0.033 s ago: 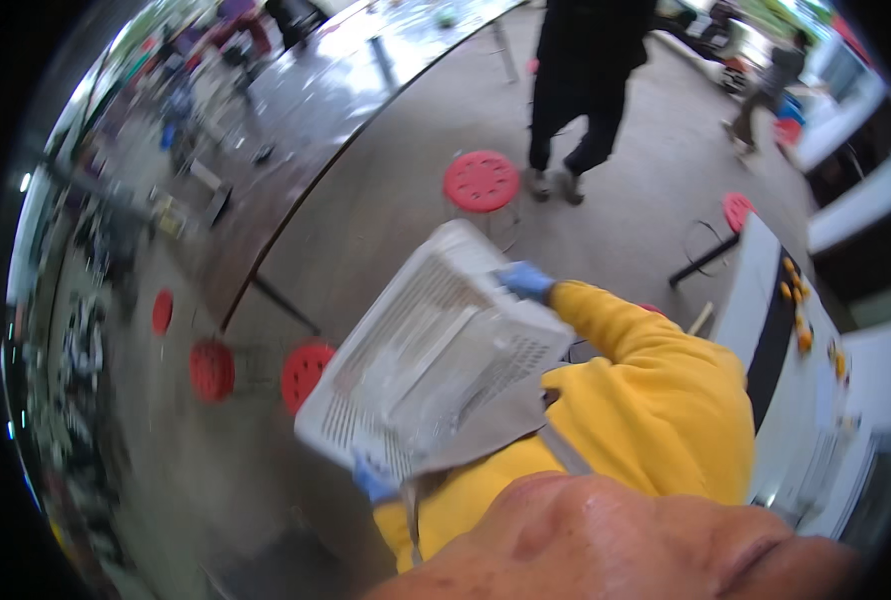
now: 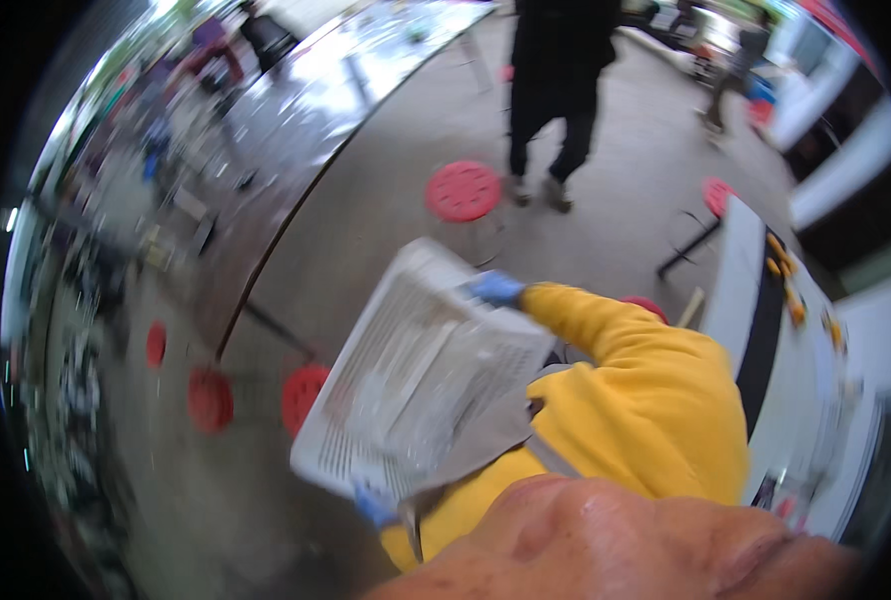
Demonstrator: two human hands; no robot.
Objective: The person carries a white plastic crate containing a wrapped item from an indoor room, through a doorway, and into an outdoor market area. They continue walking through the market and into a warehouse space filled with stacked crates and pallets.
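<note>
A white plastic basket (image 2: pixel 328 440) with slotted sides is held out in front of my body, tilted in the view. My right hand (image 2: pixel 496 289), in a blue glove, grips its far right rim. At the near left end my left hand (image 2: pixel 374 506), also blue-gloved, is closed on the rim, its fingers partly hidden. Inside the basket lies clear plastic wrapping (image 2: pixel 421 395) around or over something pale and flat; I cannot make out the kind. The grey apron (image 2: pixel 491 435) on my front touches the basket's near side.
A long shiny table (image 2: pixel 296 110) runs along the left. Red stools (image 2: pixel 464 191) stand near it. Ahead, a person in dark clothes (image 2: pixel 563 90) stands on the grey floor. To the right is a white table (image 2: pixel 731 260) with a black strip and several orange things (image 2: pixel 795 300).
The surroundings have shifted slightly left in the view. The basket sits a little lower and further left, still held by both hands.
</note>
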